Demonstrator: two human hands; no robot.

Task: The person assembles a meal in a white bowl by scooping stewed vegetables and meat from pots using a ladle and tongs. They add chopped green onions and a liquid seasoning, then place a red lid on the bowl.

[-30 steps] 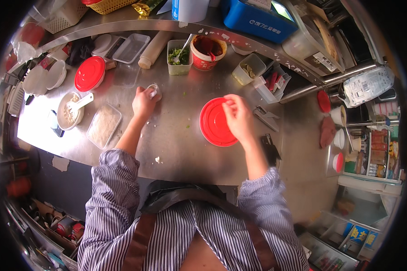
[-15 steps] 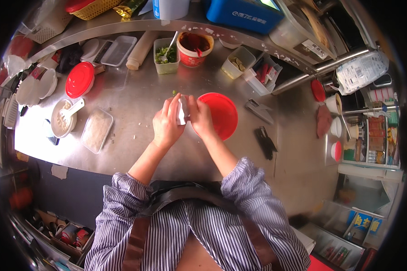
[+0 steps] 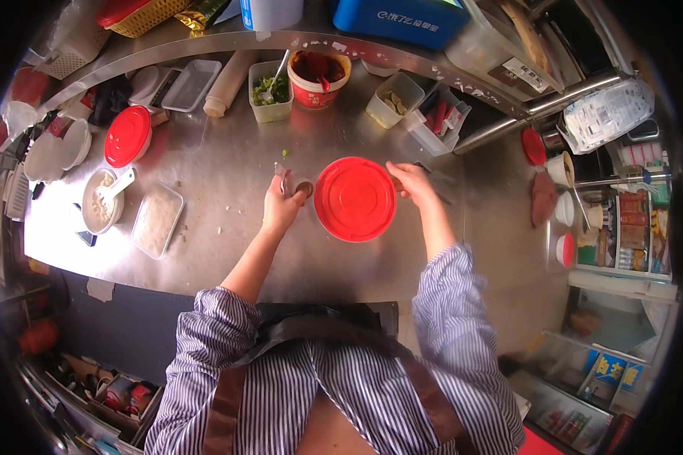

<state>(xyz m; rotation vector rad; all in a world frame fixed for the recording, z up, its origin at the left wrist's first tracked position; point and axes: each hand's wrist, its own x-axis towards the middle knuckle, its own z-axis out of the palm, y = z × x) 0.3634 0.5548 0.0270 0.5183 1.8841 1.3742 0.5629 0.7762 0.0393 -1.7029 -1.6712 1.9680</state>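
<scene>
A tub with a round red lid [image 3: 354, 199] sits on the steel worktop between my hands. My left hand [image 3: 280, 208] is to its left, closed around a small roll [image 3: 303, 188] with a brownish, ring-like end, seemingly tape. A shiny strip stands up by its fingers. My right hand [image 3: 411, 184] is at the lid's right edge, thumb and fingers drawn together; whatever they pinch does not show clearly. Just beyond that hand lies a grey metal tool [image 3: 435, 184], partly covered by it.
At the back stand a box of chopped greens [image 3: 270, 92] with a spoon, a tub of dark red sauce [image 3: 319, 80] and a clear box of slices [image 3: 395, 100]. Leftward are another red-lidded bowl [image 3: 127, 136], a white bowl with a spoon [image 3: 103, 200] and a lidded clear box [image 3: 158, 220].
My hands were together over the lid's left edge with a silvery-white thing between them. They have parted: the left keeps the roll, the right has crossed to the lid's far side.
</scene>
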